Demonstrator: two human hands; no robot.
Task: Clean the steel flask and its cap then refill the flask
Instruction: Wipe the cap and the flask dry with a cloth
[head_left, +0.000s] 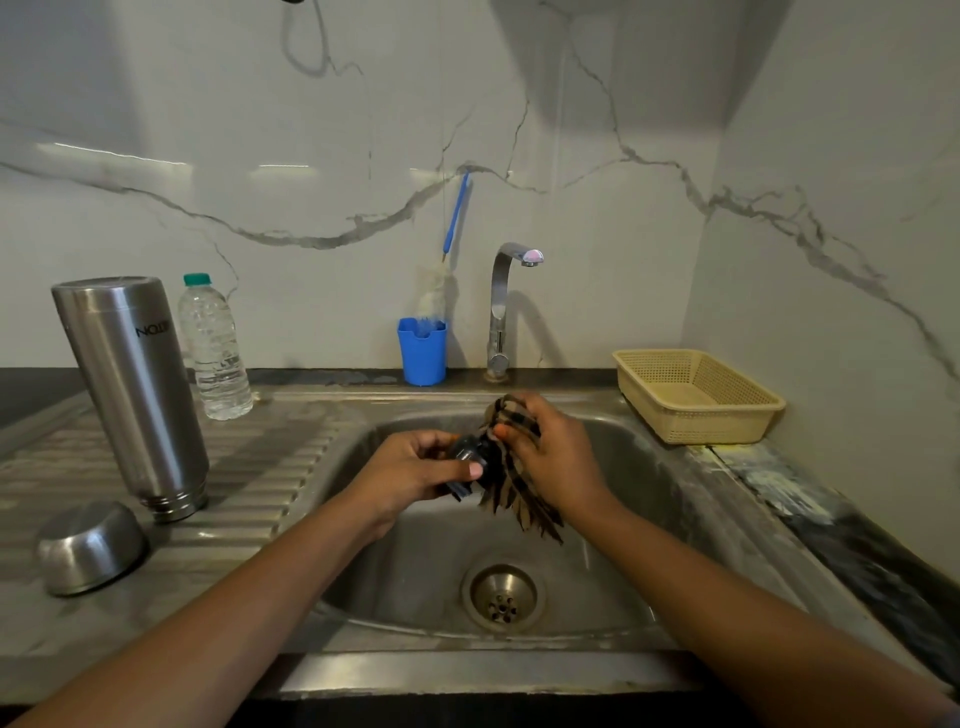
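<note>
In the head view, I am holding both hands over the basin of the steel sink (613, 582). My left hand (410, 475) is closing its fingers and thumb around the small dark inner cap (467, 453), keeping it above the basin. My right hand (550, 452) is gripping a brown striped cloth (511, 499) and pressing it against the cap; the loose end of the cloth is hanging down toward the drain (503, 597). The steel flask (132, 389) is standing inverted, mouth down and slightly tilted, on the ribbed drainboard (270, 467) to my left. Its steel outer cup (91, 553) is lying just beside it, nearer to me. A plastic water bottle (214, 348) is standing behind the flask. A blue holder (422, 353) containing a bottle brush (441, 280) is standing beside the tap (506, 306), and a beige basket (696, 395) is sitting on the right counter.
</note>
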